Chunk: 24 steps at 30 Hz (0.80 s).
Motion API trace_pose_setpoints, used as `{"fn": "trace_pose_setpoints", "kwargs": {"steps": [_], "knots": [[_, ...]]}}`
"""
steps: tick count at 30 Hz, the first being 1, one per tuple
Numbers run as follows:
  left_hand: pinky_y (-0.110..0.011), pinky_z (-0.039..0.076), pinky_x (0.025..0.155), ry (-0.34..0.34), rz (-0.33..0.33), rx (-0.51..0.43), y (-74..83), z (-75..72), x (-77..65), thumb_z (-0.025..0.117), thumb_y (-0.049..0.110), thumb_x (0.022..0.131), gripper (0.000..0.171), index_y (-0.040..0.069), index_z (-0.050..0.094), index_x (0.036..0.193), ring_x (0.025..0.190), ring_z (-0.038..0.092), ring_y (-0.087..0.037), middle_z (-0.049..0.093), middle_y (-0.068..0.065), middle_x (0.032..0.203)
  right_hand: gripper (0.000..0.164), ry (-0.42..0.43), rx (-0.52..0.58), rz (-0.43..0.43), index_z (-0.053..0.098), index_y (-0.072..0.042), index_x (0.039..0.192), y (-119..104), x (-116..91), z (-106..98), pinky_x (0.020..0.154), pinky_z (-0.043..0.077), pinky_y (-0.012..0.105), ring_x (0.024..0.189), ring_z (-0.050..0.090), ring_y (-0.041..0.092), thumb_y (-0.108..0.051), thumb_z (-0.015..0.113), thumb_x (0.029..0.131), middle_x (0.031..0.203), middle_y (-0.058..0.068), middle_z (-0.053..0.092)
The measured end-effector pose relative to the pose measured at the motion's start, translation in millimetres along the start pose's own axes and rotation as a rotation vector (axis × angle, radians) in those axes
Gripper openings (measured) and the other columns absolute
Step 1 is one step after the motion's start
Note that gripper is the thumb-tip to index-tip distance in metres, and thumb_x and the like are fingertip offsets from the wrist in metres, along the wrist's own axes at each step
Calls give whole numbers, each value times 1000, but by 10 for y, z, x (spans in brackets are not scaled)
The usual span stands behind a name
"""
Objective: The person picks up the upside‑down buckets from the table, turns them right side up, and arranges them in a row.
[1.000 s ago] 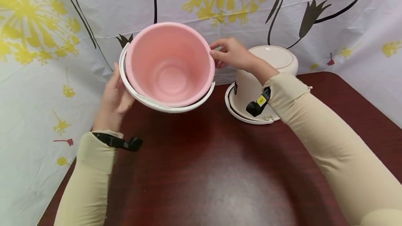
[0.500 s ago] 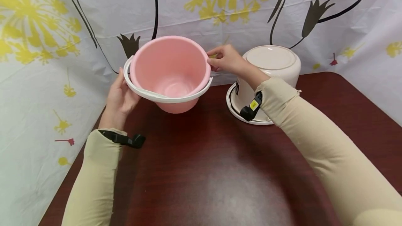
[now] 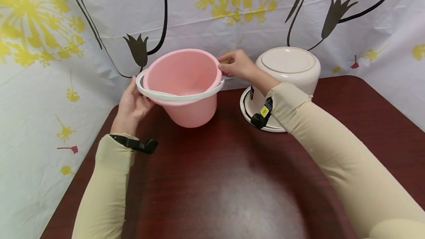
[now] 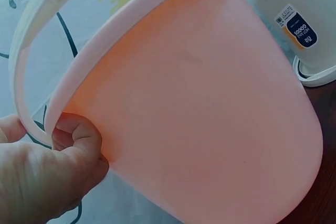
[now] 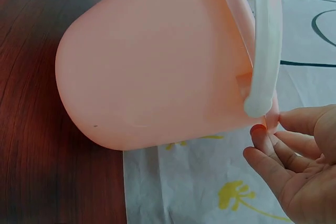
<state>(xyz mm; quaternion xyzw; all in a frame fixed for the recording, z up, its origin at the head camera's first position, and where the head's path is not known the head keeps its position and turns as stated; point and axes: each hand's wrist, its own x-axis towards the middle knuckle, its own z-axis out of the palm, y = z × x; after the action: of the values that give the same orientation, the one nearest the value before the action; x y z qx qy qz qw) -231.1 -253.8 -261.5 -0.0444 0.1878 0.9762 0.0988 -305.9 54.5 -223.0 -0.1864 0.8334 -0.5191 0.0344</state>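
Between my two hands is a pink bucket (image 3: 192,113), its mouth tipped toward me, showing part of the inside. Its white handle (image 3: 180,98) hangs down across the near side of the rim. My left hand (image 3: 131,104) grips the left side; in the left wrist view curled fingers tuck under the bucket's (image 4: 199,103) rim beside the handle's end. On the opposite side my right hand (image 3: 240,65) pinches the rim, close to the handle's (image 5: 268,40) round end in the right wrist view. Whether the bucket's base touches the table cannot be told.
An off-white bucket (image 3: 299,84) stands upside down at the back right, its handle around the base and a label (image 4: 296,27) on its side. Below is a dark red wooden table (image 3: 212,180). A flower-patterned curtain (image 3: 199,25) hangs behind and along the sides.
The pink bucket has come down toward the table and turned more upright, so its outer wall shows. Both hands moved with it, keeping their hold. The off-white bucket has stayed put.
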Motion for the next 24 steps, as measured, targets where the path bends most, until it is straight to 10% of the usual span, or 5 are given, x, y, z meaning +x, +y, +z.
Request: {"fn": "trace_pose_setpoints", "kwargs": {"steps": [24], "knots": [[-36,47,77,179,-31,-41,49,-46,194,60,29,88,37,4,56,116,120,42,-6,57,-5,118,33,31,30,86,56,4,121,112,90,73,59,49,19,63,57,9,-10,55,91,80,7,60]]}}
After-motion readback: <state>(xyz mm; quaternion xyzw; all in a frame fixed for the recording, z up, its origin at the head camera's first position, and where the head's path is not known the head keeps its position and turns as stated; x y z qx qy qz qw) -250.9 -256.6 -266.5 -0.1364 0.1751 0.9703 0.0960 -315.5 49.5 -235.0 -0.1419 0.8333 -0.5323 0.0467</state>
